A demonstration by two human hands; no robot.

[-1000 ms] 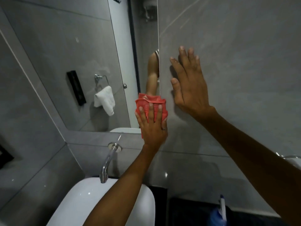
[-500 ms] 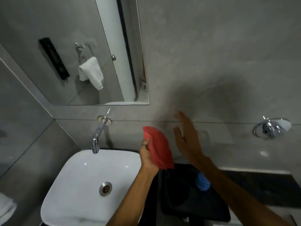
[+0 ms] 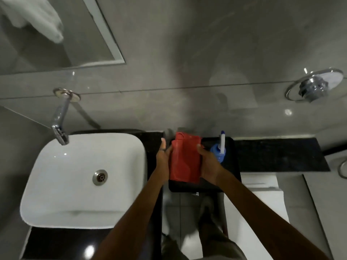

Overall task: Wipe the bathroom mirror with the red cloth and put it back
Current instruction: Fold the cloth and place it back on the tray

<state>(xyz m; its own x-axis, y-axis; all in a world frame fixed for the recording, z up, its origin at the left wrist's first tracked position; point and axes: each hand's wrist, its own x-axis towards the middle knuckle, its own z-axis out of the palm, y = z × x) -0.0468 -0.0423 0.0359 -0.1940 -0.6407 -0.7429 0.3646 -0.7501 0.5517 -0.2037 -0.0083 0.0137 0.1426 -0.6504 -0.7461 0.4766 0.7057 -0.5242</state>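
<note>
Red cloth [image 3: 185, 158] folded, held over black tray's [image 3: 230, 166] left half, right of white sink [image 3: 75, 184], left hand [image 3: 163, 156] fingers clamped on its left edge, right hand [image 3: 207, 164] gripping its right edge, blue bottle [image 3: 218, 151] just beside.

Bathroom. White countertop basin [image 3: 82, 177] with metal drain [image 3: 100, 177], chrome wall-mounted tap [image 3: 60, 126] above it. Grey tiled wall [image 3: 187, 53], mirror [image 3: 47, 34] at upper left (white towel [image 3: 37, 17] reflected). Black stone counter [image 3: 277, 154]; chrome wall fitting [image 3: 315, 87] at right.
</note>
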